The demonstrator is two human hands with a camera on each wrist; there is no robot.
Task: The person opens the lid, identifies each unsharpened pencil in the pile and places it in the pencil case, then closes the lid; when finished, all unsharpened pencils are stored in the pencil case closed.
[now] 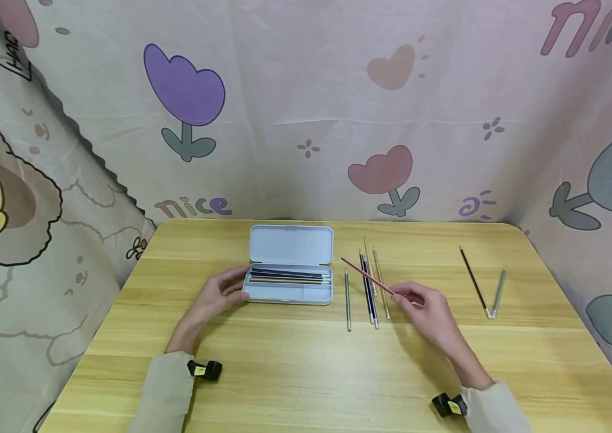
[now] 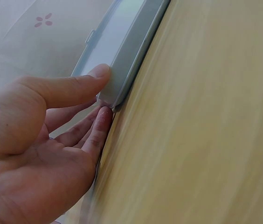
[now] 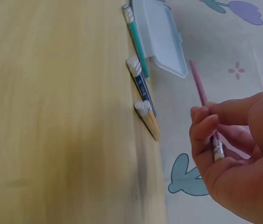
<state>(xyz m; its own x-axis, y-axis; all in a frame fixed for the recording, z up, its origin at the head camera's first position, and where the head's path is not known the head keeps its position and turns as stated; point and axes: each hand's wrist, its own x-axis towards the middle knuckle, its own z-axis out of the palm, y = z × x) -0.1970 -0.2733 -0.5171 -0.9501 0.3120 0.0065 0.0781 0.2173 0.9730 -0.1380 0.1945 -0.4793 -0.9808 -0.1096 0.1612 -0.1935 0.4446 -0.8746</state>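
A pale blue pencil case lies on the table with its lid folded back. Several pencils lie in its long upper compartment. At the case's left end, my left hand grips the corner; in the left wrist view its thumb presses the case's side, with fingertips at the bottom corner. My right hand pinches a reddish-pink pencil near its eraser end, tilted up to the left, above several loose pencils. The right wrist view shows the pencil's metal ferrule inside the curled fingers.
Right of the case lie a green pencil, dark blue pencils and tan pencils. Farther right, a black pencil and a grey-green pencil form a V on the wooden table. Printed cloth hangs behind.
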